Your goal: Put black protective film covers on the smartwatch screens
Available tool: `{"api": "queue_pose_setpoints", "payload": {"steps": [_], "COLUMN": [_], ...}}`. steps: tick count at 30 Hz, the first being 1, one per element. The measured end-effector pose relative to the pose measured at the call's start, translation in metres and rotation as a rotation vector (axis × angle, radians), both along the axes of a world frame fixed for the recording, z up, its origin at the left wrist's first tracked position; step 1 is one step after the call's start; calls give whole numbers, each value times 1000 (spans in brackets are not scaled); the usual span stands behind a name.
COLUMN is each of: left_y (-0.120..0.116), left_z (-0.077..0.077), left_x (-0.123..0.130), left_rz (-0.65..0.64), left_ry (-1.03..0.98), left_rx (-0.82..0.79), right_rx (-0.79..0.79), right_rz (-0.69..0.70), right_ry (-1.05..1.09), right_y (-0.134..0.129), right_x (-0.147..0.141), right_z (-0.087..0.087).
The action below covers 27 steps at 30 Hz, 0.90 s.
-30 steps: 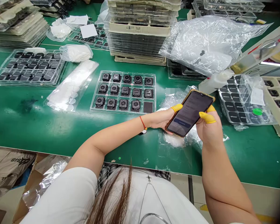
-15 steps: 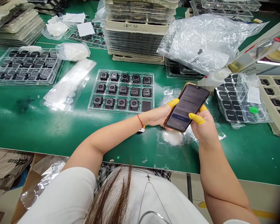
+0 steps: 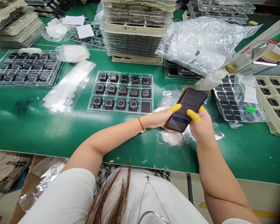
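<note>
Between my two hands is a smartphone (image 3: 186,109), tilted, its dark screen facing me. My left hand (image 3: 162,118) grips its left edge, with a yellow finger cot on the thumb lying over the screen. My right hand (image 3: 203,124) closes round the right edge, its cotted thumb also over the glass. The fingers behind the phone are mostly hidden. Clear plastic film (image 3: 170,152) lies on the green table under the hands. Left of the phone sits a clear tray (image 3: 91,107) holding rows of dark square watch bodies (image 3: 123,91), with one pocket at its lower right without one.
A tall stack of trays (image 3: 135,40) stands at the back, beside a large plastic bag (image 3: 196,40). At right are a bagged tray of black squares (image 3: 228,105) and a beige tray (image 3: 261,102). A sleeve of round stickers (image 3: 67,87) and another tray (image 3: 25,82) lie left.
The phone's screen has dimmed. My left thumb has shifted slightly right and down over the screen. Both hands still hold the phone, and the view has moved a little.
</note>
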<state>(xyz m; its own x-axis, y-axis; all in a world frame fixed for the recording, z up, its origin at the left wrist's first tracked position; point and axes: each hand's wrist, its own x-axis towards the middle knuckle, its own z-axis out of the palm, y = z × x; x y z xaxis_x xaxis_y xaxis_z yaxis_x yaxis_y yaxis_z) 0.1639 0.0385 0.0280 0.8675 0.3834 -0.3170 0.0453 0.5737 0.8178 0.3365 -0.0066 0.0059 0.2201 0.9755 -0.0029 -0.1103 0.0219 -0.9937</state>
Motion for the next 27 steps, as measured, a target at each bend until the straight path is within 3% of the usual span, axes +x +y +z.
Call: {"api": "queue_pose_setpoints", "payload": {"steps": [12, 21, 27], "left_y": [4, 7, 6], "left_z": [1, 0, -3], "left_x": [-3, -5, -6], "left_rz": [31, 56, 8], "left_ry": [-120, -117, -186], "left_rx": [-24, -16, 126], "right_rx": [36, 36, 57], "right_rz": [94, 128, 117], "right_ry": [46, -20, -129], "right_y": [-2, -2, -2], "right_x": [-7, -3, 0], "right_z": [12, 4, -4]}}
